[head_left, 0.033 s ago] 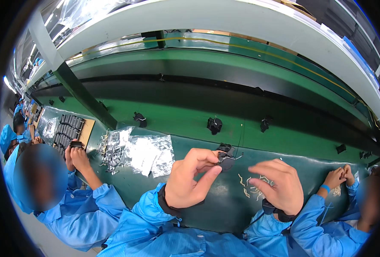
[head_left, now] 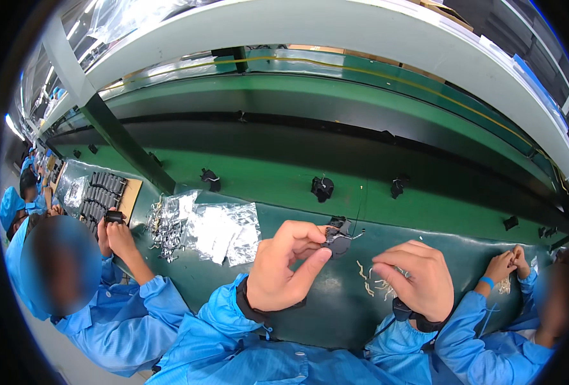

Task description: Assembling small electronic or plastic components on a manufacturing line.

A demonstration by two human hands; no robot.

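My left hand [head_left: 289, 263] pinches a small black plastic part [head_left: 338, 244] between thumb and fingers above the green worktop. The part has a rounded disc-like lower portion and a short light wire [head_left: 359, 235] sticking out to its right. My fingertips hide some of its left side. To the right, my right hand [head_left: 419, 277] hovers with curved fingers, thumb and index close together with a narrow gap. I see nothing between them. Beneath and beside that hand lie several short cream-coloured wire pieces [head_left: 366, 282], partly covered by it.
Clear plastic bags [head_left: 228, 231] lie left of my hands beside a pile of small wired parts [head_left: 167, 231]. Several black assemblies [head_left: 321, 188] sit along the green strip [head_left: 265, 176] behind the worktop. Co-workers work close by on both sides; a shelf beam [head_left: 335, 29] spans overhead.
My right thumb and index finger have drawn closer together. My left hand and the black part have hardly moved. The co-worker on the left has slightly turned a black piece.
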